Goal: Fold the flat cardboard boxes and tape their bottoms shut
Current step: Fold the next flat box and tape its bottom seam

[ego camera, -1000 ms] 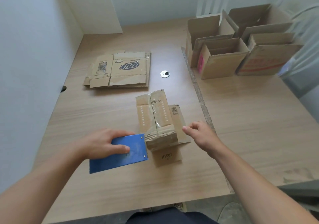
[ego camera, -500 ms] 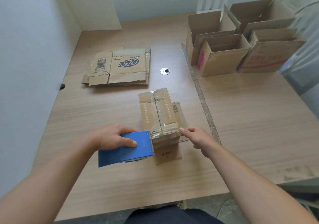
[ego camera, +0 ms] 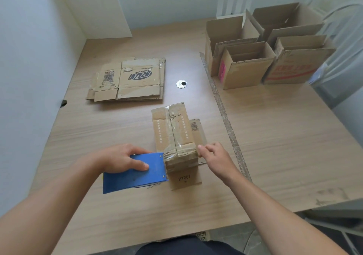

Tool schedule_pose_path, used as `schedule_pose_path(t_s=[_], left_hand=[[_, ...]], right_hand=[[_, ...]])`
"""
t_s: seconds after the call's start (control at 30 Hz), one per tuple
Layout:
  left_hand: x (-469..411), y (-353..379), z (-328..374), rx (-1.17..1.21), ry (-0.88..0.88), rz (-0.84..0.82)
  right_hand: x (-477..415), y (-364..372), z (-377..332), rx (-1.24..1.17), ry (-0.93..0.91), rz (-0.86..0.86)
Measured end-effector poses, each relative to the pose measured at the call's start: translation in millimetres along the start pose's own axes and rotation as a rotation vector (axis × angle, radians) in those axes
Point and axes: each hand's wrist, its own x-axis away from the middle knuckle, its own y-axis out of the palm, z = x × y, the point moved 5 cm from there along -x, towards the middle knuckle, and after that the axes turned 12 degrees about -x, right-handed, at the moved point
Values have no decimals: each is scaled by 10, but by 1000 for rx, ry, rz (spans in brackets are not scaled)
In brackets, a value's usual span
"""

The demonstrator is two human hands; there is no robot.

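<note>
At the counter's [ego camera: 275, 156] near middle stands a small box [ego camera: 172, 134], turned bottom-up, with a strip of clear tape [ego camera: 174, 125] laid along its centre seam from the 12 o'clock end to the 6 o'clock end and over the near edge. At about 8 o'clock from the box the left hand [ego camera: 119, 159] grips a blue tape dispenser [ego camera: 135, 174], whose front edge meets the box's near face just above a splayed flap marked HT007 [ego camera: 184, 180]. At 4 o'clock the right hand [ego camera: 215, 155] has its thumb tip at the box's near right corner with the fingers curled beneath. Whether it pinches the cardboard or only braces it, I cannot tell. To my eye the step in hand is finishing the strip. The tape wants carrying a little way down the near face, pulled taut, then cutting by tipping the dispenser's blade sharply against it. Meanwhile the right hand should stop the box sliding toward 3 o'clock. The tape looks wrinkled near that edge, so rubbing the loose end flat afterwards would help the flaps hold. Flat cardboard [ego camera: 133, 79] waits in a stack at 11 o'clock, and folded boxes [ego camera: 247, 71] stand open-topped at 1 to 2 o'clock, so I judge the job partway done.
</note>
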Motion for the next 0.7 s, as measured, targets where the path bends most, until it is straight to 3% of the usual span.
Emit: schedule_pose_path(t_s=[0.1, 0.43, 0.57, 0.7], left_hand=[[-8, -10, 5, -2, 5, -7], [-25, -2, 7, 9, -12, -16], [-25, 26, -13, 40, 7, 0], [-19, 73, -9, 64, 37, 18]], right_hand=[[-21, 27, -26, 129, -65, -82], [-202, 5, -142, 592, -408, -53], [-221, 111, -306, 798, -692, -235], [-349, 161, -409, 899, -676, -463]])
